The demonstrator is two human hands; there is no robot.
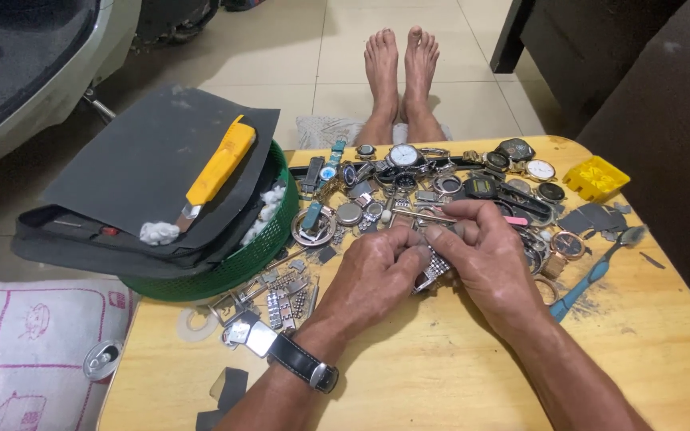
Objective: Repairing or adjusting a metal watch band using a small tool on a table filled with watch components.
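My left hand [373,271] and my right hand [485,251] meet over the middle of a small wooden table [441,375]. Together they pinch a silver metal watch bracelet [434,267], whose links show between the fingers. My right fingers also press a small grey piece [461,231] against it. A black-strapped watch [305,363] sits on my left wrist. Beyond my hands lies a heap of watches and watch parts [409,172].
A green basket [237,259] at the left carries dark sandpaper sheets, a yellow utility knife [217,172] and cotton wads. A blue toothbrush [596,271] and a yellow box [596,177] lie at the right. Loose bracelet links [281,299] sit nearby. My bare feet [401,68] rest on the tiled floor.
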